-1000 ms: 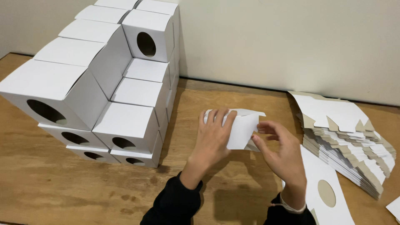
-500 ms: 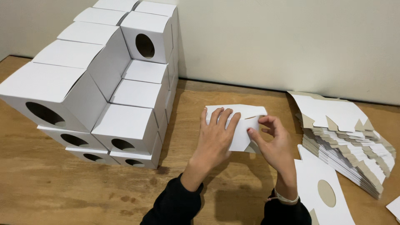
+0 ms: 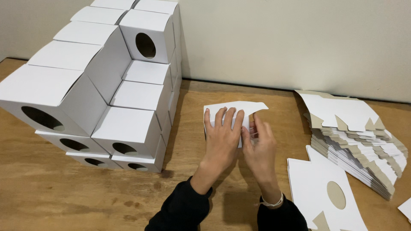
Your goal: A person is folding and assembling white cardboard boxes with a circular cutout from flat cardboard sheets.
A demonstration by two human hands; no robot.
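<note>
A flat white cardboard box blank [image 3: 233,108] lies on the wooden table [image 3: 51,192] in the middle of the view. My left hand [image 3: 221,139] presses flat on top of it, fingers spread and pointing away from me. My right hand [image 3: 260,147] sits close beside the left, its fingers curled and pinching the blank's right edge. Most of the blank is hidden under both hands; only its far edge and a pointed flap show.
A tall stack of assembled white boxes with round holes [image 3: 107,85] fills the left side against the wall. A pile of unfolded blanks [image 3: 355,141] lies at the right. One loose blank with an oval hole [image 3: 325,192] rests near my right forearm.
The blank was raised and bent between both hands a second ago. It now lies pressed flat on the table, with my right hand drawn in next to the left.
</note>
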